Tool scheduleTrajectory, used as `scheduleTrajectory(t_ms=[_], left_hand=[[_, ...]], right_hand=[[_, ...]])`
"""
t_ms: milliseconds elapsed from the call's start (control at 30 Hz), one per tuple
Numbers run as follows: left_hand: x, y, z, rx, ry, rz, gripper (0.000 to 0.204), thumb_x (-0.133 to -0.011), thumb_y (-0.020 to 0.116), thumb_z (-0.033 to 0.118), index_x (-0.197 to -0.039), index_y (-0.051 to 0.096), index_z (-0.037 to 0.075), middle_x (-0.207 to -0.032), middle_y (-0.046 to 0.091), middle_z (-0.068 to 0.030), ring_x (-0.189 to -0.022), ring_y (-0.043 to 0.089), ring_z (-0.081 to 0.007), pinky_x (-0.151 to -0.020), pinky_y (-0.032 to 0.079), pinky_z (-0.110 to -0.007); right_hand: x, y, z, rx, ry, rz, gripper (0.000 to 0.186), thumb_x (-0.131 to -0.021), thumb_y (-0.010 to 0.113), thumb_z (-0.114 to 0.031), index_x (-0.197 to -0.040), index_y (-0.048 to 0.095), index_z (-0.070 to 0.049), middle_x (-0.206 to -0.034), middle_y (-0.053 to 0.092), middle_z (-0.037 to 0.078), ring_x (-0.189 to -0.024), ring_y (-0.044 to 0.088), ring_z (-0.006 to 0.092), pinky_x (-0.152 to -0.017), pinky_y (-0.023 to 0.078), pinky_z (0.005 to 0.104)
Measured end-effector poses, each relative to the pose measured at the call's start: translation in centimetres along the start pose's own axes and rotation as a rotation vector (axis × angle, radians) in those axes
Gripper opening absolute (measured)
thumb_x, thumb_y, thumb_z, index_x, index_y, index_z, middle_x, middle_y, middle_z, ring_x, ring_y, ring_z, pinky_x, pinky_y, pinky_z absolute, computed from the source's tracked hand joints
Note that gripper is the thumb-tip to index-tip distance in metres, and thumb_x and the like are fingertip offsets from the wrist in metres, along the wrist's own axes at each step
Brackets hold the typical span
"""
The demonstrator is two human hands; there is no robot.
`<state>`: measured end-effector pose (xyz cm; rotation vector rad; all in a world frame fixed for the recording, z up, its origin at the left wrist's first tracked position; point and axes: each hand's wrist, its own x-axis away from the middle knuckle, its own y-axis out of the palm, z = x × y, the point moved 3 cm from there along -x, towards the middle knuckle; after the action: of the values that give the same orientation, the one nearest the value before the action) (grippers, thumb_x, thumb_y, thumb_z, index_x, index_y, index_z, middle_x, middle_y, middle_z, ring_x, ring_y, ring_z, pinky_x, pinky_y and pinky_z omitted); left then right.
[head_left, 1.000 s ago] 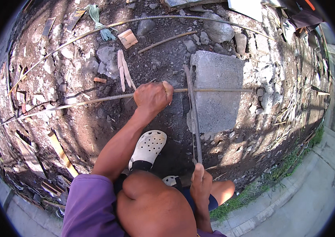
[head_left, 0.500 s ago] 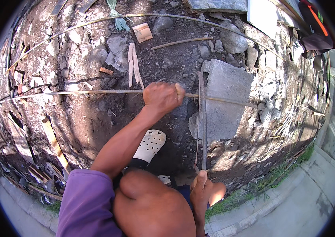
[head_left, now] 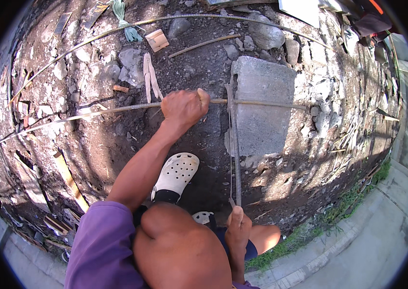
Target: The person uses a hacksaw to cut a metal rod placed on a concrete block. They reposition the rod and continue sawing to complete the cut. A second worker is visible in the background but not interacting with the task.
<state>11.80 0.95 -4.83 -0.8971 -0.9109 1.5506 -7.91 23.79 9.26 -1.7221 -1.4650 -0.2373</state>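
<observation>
A long, thin ribbed metal rod (head_left: 98, 112) runs from left to right over the ground, its right end lying across a flat concrete slab (head_left: 265, 132). My left hand (head_left: 184, 108) is closed in a fist around the rod, just left of the slab. In my right hand (head_left: 237, 227), near my knee, is the handle of a hacksaw (head_left: 236, 164), pointing away from me. Its far part crosses the rod near the slab's left edge. The thin blade is on the left side of the frame. Whether its teeth have cut into the rod is too small to see.
A second long rod (head_left: 160, 19) lies farther away. Around it are rocks (head_left: 265, 35), a wood block (head_left: 157, 40), split wood strips (head_left: 150, 79) and green cloth (head_left: 126, 24). My foot in a white clog (head_left: 179, 171) is below the rod. Concrete pavement (head_left: 358, 236) borders the lower right.
The whole view has shifted, so most things sit slightly left and higher. Both hands keep their holds; the hacksaw still crosses the rod beside the slab, with its handle slightly nearer the rod.
</observation>
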Motion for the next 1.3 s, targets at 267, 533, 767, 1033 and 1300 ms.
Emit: scheduleTrajectory(t_ms=[267,533,767,1033,1300], left_hand=[[-0.8,-1.5,0.7,0.015,0.064,0.028,0.052,-0.097,0.054,0.033,-0.057,0.072,0.006,-0.057,0.065,-0.0211,-0.051,0.068,-0.0397,-0.055,0.057,-0.051],[0.4,0.1,0.1,0.030,0.002,0.007,0.051,-0.097,0.053,0.033,-0.058,0.071,0.005,-0.057,0.065,-0.0210,-0.050,0.066,-0.0402,-0.053,0.054,-0.051],[-1.4,-1.3,0.0,-0.019,0.011,-0.047,0.054,-0.099,0.050,0.036,-0.063,0.074,0.004,-0.060,0.067,-0.0224,-0.055,0.068,-0.0428,-0.058,0.056,-0.053],[-1.1,-1.0,0.1,-0.006,0.072,-0.057,0.050,-0.101,0.050,0.036,-0.069,0.075,0.005,-0.066,0.068,-0.0223,-0.060,0.069,-0.0424,-0.061,0.056,-0.053],[1.5,-3.3,0.5,-0.071,0.480,0.221,0.024,-0.096,0.068,0.034,-0.113,0.071,0.017,-0.105,0.063,-0.0027,-0.100,0.060,-0.0224,-0.088,0.042,-0.039]], right_hand=[[-13.0,6.1,-5.3,0.043,-0.204,0.077,0.068,-0.111,0.047,-0.050,-0.084,0.060,0.011,-0.065,0.044,0.027,-0.067,0.029,0.0369,-0.063,0.041,0.0499],[0.9,-0.3,-1.1,0.027,0.030,-0.027,0.061,-0.111,0.050,-0.045,-0.088,0.064,0.010,-0.062,0.049,0.015,-0.063,0.041,0.0158,-0.057,0.039,0.0433],[-13.6,6.3,-5.0,0.009,-0.256,0.100,0.078,-0.108,0.044,-0.064,-0.064,0.044,0.000,-0.058,0.037,0.005,-0.059,0.036,0.0144,-0.055,0.030,0.0401],[-3.6,-6.7,-1.3,-0.515,-0.380,0.221,0.069,-0.108,0.044,-0.062,-0.063,0.040,-0.010,-0.058,0.036,-0.003,-0.053,0.034,0.0094,-0.051,0.024,0.0300],[-12.1,-12.7,10.4,-0.163,-0.139,0.815,0.062,-0.109,0.052,-0.055,-0.068,0.038,-0.011,-0.062,0.031,-0.007,-0.058,0.028,0.0073,-0.053,0.021,0.0333]])
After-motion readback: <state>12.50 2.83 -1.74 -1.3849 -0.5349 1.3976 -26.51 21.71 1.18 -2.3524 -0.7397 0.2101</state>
